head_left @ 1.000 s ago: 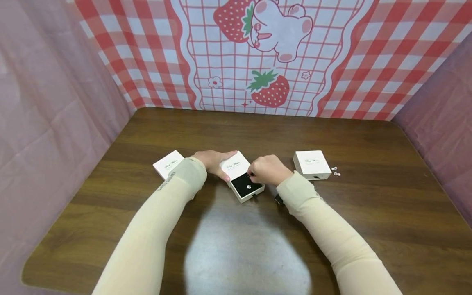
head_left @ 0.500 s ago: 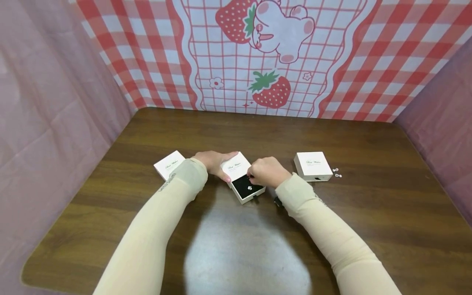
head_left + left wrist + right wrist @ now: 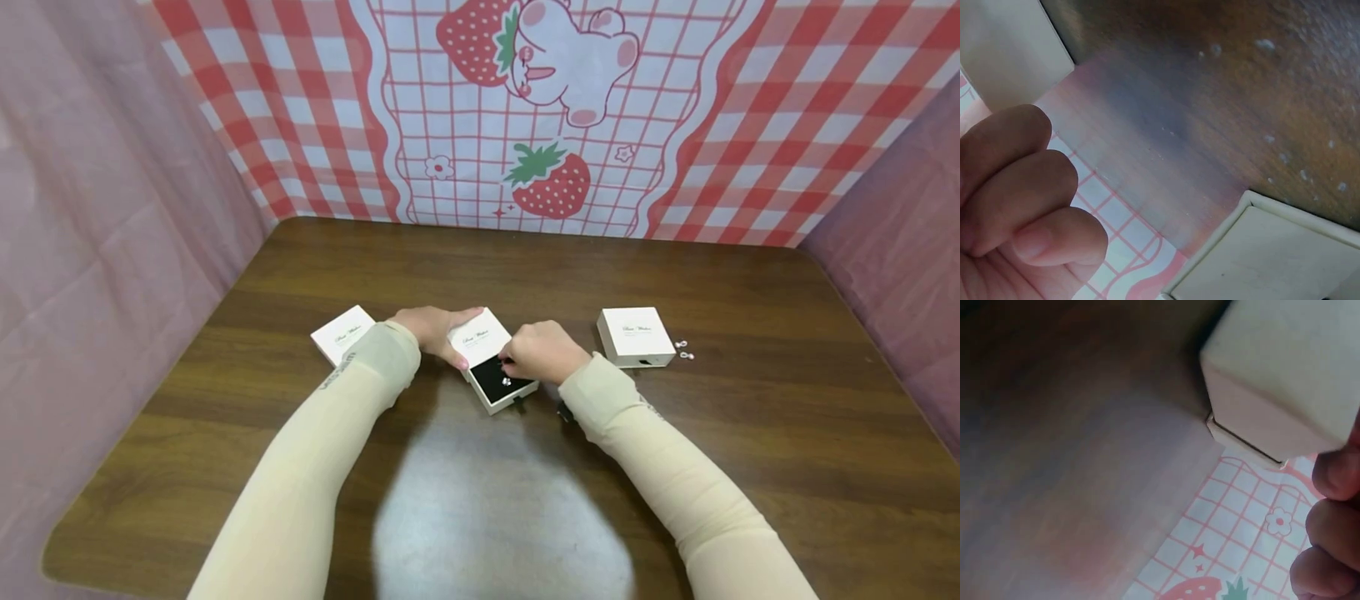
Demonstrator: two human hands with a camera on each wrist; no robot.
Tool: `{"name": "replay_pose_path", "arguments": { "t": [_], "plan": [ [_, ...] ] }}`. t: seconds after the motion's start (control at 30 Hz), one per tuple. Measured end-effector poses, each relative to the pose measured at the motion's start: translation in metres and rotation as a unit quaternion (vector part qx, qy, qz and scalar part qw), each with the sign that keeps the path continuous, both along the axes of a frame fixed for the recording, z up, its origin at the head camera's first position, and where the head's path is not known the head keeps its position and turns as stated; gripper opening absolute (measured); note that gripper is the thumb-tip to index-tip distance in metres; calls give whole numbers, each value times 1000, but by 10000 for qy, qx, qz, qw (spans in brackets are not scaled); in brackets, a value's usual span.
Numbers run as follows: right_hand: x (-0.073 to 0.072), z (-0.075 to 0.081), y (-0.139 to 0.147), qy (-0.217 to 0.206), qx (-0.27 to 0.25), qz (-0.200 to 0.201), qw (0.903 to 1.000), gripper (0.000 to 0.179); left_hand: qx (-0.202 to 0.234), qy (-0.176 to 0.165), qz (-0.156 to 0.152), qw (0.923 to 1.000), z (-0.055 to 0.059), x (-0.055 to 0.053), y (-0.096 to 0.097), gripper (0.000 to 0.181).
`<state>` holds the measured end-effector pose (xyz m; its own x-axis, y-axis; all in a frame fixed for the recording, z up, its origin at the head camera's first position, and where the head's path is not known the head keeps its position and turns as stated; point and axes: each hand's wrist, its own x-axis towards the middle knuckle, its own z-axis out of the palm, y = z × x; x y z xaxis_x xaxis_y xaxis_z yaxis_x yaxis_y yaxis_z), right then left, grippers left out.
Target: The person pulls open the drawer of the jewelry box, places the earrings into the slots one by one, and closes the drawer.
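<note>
My left hand (image 3: 437, 329) grips the sleeve of a white jewellery box (image 3: 480, 338) between thumb and fingers. Its drawer is pulled out toward me, showing a black insert (image 3: 491, 382). One small silvery flower-shaped earring (image 3: 507, 381) sits on that insert. Over the insert's far right part, my right hand (image 3: 546, 350) has its fingers curled and pinches a small earring, mostly hidden by the fingertips. Curled fingers (image 3: 1041, 187) show in the left wrist view, and more fingers (image 3: 1329, 544) beside a white box in the right wrist view.
Another white box (image 3: 343, 333) lies at left, partly behind my left sleeve. A third box (image 3: 637, 336) stands at right, with a pair of small earrings (image 3: 683, 350) beside it on the wooden table (image 3: 787, 400). A small black object (image 3: 566, 412) shows beside my right cuff. A checked cloth (image 3: 315, 108) hangs behind.
My right hand has shifted slightly left and toward me over the black insert. The left hand and the boxes stay in place.
</note>
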<state>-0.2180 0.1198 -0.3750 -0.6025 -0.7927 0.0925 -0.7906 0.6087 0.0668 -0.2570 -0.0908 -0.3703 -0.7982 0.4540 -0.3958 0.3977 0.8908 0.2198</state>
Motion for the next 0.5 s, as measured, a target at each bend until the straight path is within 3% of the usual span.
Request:
{"name": "replay_pose_path", "arguments": {
  "t": [0.1, 0.3, 0.5],
  "plan": [
    [-1, 0, 3, -245, -43, -85, 9997, 8, -5, -22, 30, 10000, 0, 1, 0, 102],
    [-3, 1, 12, -821, -399, -403, 9950, 18, 64, -48, 64, 9999, -1, 1, 1, 102],
    [-4, 1, 15, -1019, -622, -645, 9907, 15, 62, -72, 88, 9999, -1, 1, 1, 101]
  ]
}}
